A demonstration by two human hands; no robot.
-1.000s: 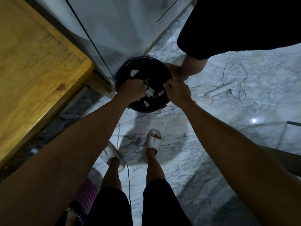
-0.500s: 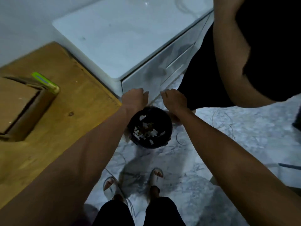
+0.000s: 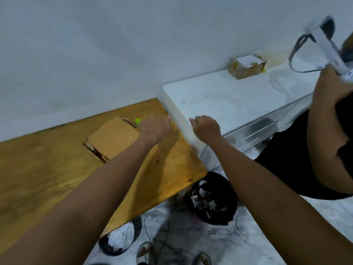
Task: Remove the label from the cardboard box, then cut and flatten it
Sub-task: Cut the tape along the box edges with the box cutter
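The left hand, fingers loosely extended and empty, hovers just right of the cardboard box on the wooden table. The right hand, loosely curled and holding nothing, hangs over the white cabinet.

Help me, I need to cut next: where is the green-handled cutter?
On the wooden table, at the cardboard box's far right corner, the cutter peeks past the left hand.

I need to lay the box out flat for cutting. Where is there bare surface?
The wooden table is bare left of the cardboard box. The white cabinet top is bare up to the small box. The floor by the bin is crowded.
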